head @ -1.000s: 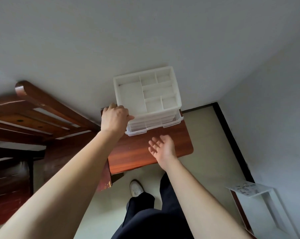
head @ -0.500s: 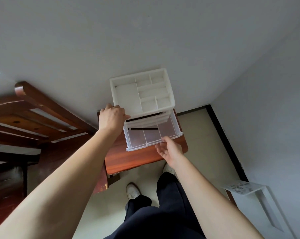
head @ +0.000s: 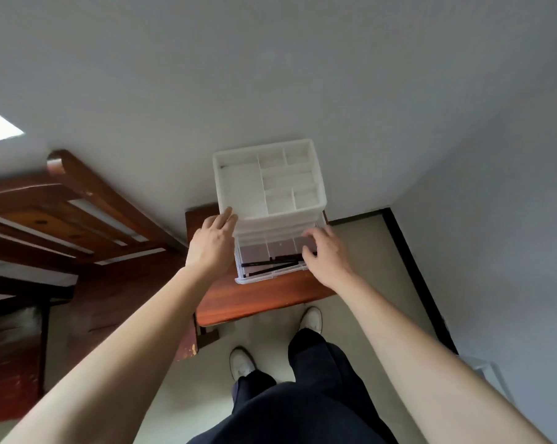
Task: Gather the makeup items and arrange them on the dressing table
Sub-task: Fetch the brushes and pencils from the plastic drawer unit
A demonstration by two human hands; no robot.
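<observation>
A white plastic organizer [head: 238,187] stands on a small red-brown wooden table [head: 258,299] against the wall. Its top tray has several empty compartments. Its clear drawer [head: 258,278] is pulled out toward me, and several thin black makeup pencils [head: 270,263] lie across it. My left hand [head: 211,248] rests with straight fingers against the organizer's front left corner. My right hand [head: 326,257] reaches into the right side of the drawer. Its fingers curl down and its thumb pinches the right end of a black pencil.
Dark wooden furniture with slats [head: 78,200] fills the left side, close to the table. A wall runs along the right, with a black skirting strip [head: 408,267] and a white object [head: 482,370] low against it. My white shoes [head: 309,318] stand on the pale floor in front of the table.
The drawer went from shut to pulled out. My right hand left the drawer's front edge and went inside onto the pencils. My left hand's fingers straightened against the organizer's corner.
</observation>
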